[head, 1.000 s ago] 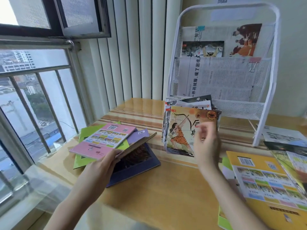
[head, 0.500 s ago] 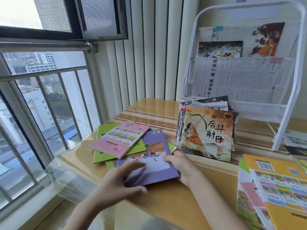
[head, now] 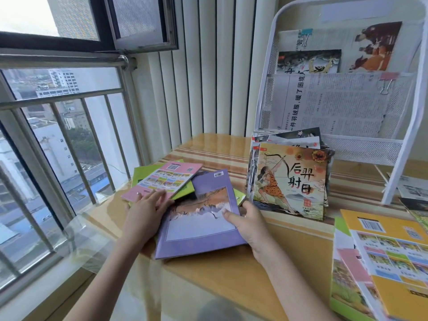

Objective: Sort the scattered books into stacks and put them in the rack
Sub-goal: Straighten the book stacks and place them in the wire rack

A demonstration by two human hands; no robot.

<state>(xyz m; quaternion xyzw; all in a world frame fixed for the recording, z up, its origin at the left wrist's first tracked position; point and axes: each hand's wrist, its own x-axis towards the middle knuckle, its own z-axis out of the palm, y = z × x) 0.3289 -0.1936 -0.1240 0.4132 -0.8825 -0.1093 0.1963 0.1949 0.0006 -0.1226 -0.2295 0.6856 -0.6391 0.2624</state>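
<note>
A purple book (head: 199,230) lies flat on the table, and my right hand (head: 249,222) holds its right edge with the thumb on the cover. My left hand (head: 146,209) rests with straight fingers on a pink book (head: 162,179), which lies over green books (head: 143,173) beside the purple one. A stack of picture books (head: 289,179) with an archer on the front cover stands upright, leaning against the white mesh rack (head: 361,149). The rack's upper pockets hold newspapers and a picture book.
Yellow, pink and green books (head: 382,258) lie piled at the right edge of the table. Papers (head: 412,188) lie beside the rack's right leg. A window with metal bars (head: 69,140) runs along the left, vertical blinds (head: 208,66) behind the table.
My right hand came from the archer stack down to the purple book, which now lies shut and flat. My left hand went from that book onto the pink one. The view shifted left.
</note>
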